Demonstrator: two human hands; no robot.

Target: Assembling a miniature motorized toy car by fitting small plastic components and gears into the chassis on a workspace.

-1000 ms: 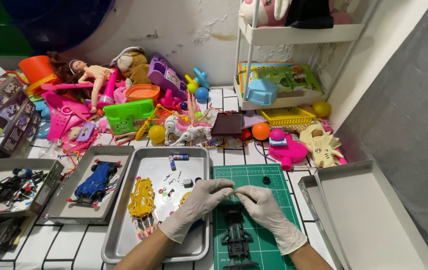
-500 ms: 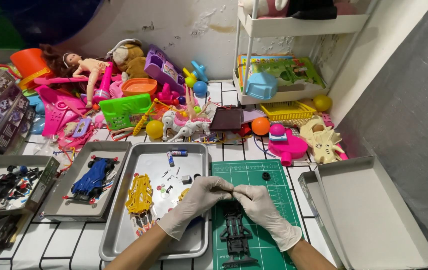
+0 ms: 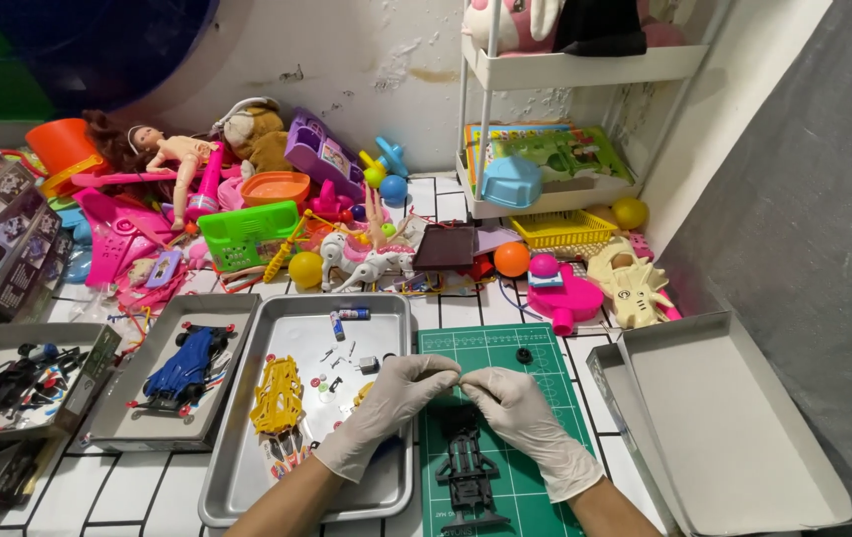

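Both hands wear white gloves. My left hand (image 3: 386,413) and my right hand (image 3: 530,423) meet fingertip to fingertip over the top of a black toy car chassis (image 3: 468,467), pinching something too small to make out. The chassis lies on a green cutting mat (image 3: 535,368). Left of the mat is a metal tray (image 3: 286,328) holding a yellow car body shell (image 3: 278,395), small batteries (image 3: 346,318) and several tiny parts. A small black wheel (image 3: 523,355) rests on the mat above my right hand.
A blue toy car (image 3: 185,363) sits in a grey tray at left, beside a box of dark parts (image 3: 8,383). An open grey box lid (image 3: 734,418) lies at right. Many bright plastic toys pile along the wall, with a white shelf unit (image 3: 575,70) behind.
The view shifted slightly. My hands have drawn a little closer together, their fingertips now meeting above the chassis.
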